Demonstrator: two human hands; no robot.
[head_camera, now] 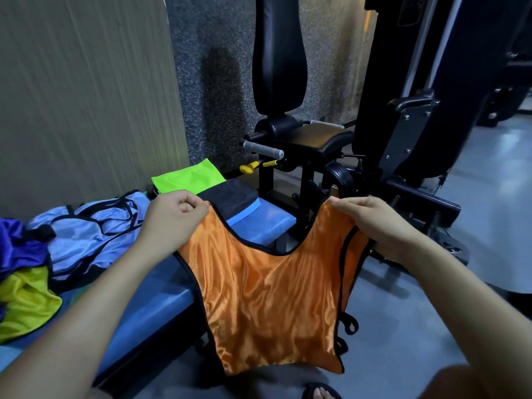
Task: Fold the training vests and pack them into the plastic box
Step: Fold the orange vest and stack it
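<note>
left hand (169,223) pinches orange vest (267,298) strap | right hand (380,223) grips other strap | bench (161,298), 9 o'clock: 1 pale-blue vest (95,240), 1 yellow (26,300), 1 purple (17,243); 11 o'clock: 1 green (187,177)

A gym is shown: a black weight machine (311,131) with padded backrest, seat and knurled grip handles is seen at twelve o'clock, a blue padded bench (161,295) at eight o'clock, and speckled rubber wall covering (213,82) behind.
</note>
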